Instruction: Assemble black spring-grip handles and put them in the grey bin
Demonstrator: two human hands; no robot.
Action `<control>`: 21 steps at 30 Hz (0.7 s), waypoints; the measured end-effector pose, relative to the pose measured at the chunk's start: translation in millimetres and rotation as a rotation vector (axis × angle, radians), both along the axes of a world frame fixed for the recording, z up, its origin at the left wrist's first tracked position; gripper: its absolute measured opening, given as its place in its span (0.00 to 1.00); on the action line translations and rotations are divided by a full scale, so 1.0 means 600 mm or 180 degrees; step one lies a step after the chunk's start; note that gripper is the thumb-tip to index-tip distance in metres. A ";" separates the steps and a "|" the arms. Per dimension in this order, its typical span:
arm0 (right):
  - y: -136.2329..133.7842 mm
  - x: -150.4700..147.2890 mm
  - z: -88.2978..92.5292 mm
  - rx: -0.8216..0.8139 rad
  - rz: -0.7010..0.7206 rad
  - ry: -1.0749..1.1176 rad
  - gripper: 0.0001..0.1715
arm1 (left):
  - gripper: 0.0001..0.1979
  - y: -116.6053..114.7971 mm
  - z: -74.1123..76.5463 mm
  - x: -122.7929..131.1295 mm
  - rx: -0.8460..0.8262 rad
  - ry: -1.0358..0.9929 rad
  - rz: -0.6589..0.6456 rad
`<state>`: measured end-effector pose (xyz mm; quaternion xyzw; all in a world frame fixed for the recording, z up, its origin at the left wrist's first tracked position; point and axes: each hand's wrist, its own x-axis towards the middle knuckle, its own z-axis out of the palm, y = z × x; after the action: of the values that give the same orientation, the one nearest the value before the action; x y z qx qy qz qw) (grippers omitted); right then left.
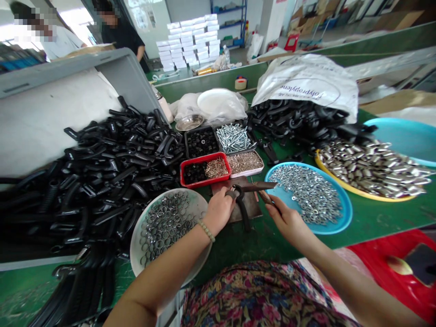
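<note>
My left hand (220,208) is closed on a black plastic part (242,211), whose curved arm points down over a flat metal plate (225,187). A small metallic piece shows at the top of the part, by my fingertips. In my right hand (285,220) is a hammer (260,186), gripped by its short handle. Its long dark head lies level, close to or touching the top of the black part; I cannot tell which. To the left, a white bowl (136,252) of metal rings sits partly under my left forearm. A blue tray (345,213) of small nuts stands just right of my right hand.
A red box (204,181) holds black pieces and small screws; beside it are screw trays (235,138). Black plastic handles (119,168) are heaped left, before a grey crate (132,81). Right stand a yellow tray (318,161) of metal sleeves and a white sack (306,81). Two people are behind.
</note>
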<state>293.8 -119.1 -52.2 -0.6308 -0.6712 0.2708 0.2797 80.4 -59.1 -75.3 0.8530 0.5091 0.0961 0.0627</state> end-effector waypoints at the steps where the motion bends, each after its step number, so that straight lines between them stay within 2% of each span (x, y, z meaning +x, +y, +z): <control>1: -0.001 0.000 -0.002 0.0004 -0.0011 -0.0010 0.22 | 0.16 -0.001 0.002 0.001 -0.0011 0.0005 0.0031; 6: -0.006 0.002 -0.009 -0.0064 -0.0007 -0.0013 0.22 | 0.15 -0.002 0.008 0.002 -0.0068 -0.0152 0.0138; 12: -0.001 0.018 -0.009 0.0005 -0.0167 -0.0117 0.22 | 0.12 -0.001 0.003 0.000 -0.0080 -0.0552 0.0237; 21: 0.000 0.060 -0.011 0.0081 -0.0468 -0.0562 0.24 | 0.13 0.001 0.000 0.002 -0.0026 -0.0500 0.0184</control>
<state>330.1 -119.4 -59.0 -0.6961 -0.6485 0.1844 0.2466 81.6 -58.7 -75.2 0.8275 0.5274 0.1623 0.1031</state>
